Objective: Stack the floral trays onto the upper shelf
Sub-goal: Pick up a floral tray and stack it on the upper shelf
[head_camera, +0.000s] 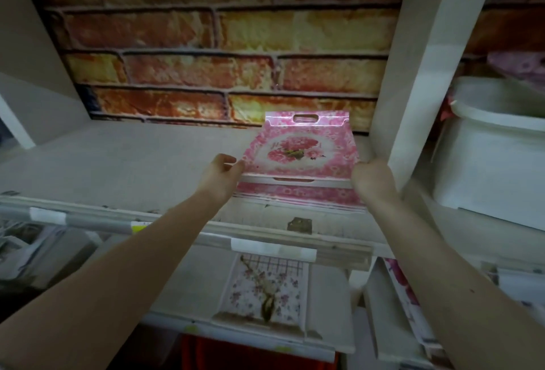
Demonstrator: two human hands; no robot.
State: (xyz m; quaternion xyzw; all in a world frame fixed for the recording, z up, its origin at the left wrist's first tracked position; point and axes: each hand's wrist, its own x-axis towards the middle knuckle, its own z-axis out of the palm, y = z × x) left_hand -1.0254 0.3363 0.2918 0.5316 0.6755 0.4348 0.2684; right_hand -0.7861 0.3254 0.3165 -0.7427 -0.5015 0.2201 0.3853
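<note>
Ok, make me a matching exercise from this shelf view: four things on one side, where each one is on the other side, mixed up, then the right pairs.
Things:
1. pink tray
2. purple-flowered tray
3. white tub
4. brick panel

Places:
A. on the lower shelf
B. at the back of the upper shelf
C. gripped at its sides by the left hand and right hand
D. to the right of the white upright

Pairs: 1-C, 2-A, 3-D, 4-B
</note>
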